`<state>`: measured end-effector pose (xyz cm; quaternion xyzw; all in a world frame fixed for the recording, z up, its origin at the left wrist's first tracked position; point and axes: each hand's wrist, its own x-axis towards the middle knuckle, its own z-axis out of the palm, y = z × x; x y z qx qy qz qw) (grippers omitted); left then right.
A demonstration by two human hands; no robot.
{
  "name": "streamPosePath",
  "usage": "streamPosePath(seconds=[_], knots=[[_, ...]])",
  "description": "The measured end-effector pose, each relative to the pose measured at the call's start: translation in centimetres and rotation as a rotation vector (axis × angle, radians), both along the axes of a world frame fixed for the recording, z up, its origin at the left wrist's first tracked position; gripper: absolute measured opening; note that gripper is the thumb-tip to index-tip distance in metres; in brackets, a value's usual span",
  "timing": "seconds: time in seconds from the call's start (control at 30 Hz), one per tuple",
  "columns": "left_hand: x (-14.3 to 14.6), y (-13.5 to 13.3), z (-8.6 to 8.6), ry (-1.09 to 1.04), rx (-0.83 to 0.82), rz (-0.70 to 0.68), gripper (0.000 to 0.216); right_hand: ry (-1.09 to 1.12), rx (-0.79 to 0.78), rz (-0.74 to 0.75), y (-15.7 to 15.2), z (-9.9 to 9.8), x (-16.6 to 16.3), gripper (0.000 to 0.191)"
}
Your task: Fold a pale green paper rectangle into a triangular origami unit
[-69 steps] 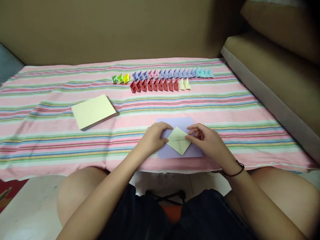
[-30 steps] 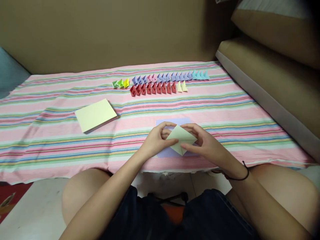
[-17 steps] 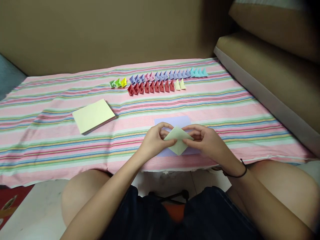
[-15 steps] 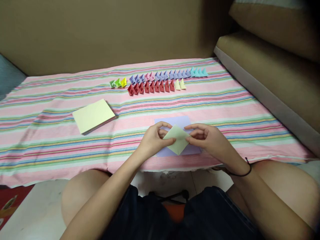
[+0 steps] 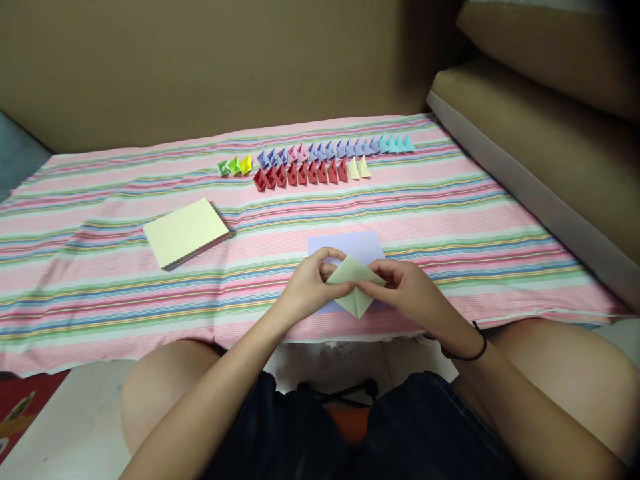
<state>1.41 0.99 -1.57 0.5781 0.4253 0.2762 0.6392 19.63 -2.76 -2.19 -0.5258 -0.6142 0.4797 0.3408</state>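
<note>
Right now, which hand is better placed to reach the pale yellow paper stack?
Probably the left hand: it's nearer that stack, though it and the right hand both hold the folded paper.

Nothing legible as text, label, brand or number; on the red patterned covering (image 5: 40, 392) by the near left corner of the striped cloth (image 5: 125, 293), only a motif (image 5: 21, 405) too unclear to read.

Soft, muted light, blackened upper-right corner
</note>
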Motion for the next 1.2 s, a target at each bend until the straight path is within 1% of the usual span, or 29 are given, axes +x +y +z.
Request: streamPosePath(seconds=[0.2,0.47,0.6,0.77,0.9,1.0,1.1,1.2], knots=[[-0.4,0.1,0.4,0.050,0.020,0.014,0.040,0.005,-0.009,-0.015,0.3,-0.1,0.8,0.016],[-1.9,1.2,1.5,0.059,0.028,0.061,0.039,0.163,-0.103,-0.061,0.6,0.3,2.2,0.021],[-2.3,1.5,1.5,0.052,0.020,0.088,0.039,0.213,-0.137,-0.098,0.6,0.3,2.2,0.019],[-2.8,1.9,1.4,0.066,0.030,0.100,0.039,0.278,-0.216,-0.168,0.9,0.1,2.8,0.022],[-3.0,2.1,1.5,0.070,0.019,0.099,0.039,0.303,-0.251,-0.130,0.9,0.3,3.3,0.023],[-3.0,2.2,1.6,0.076,0.011,0.113,0.038,0.323,-0.290,-0.087,0.9,0.5,3.4,0.030],[-3.1,2.3,1.6,0.076,0.002,0.128,0.037,0.340,-0.328,-0.101,0.8,0.9,3.4,0.040],[-3.2,2.4,1.5,0.081,-0.006,0.142,0.038,0.352,-0.333,-0.123,0.8,1.2,3.3,0.039]])
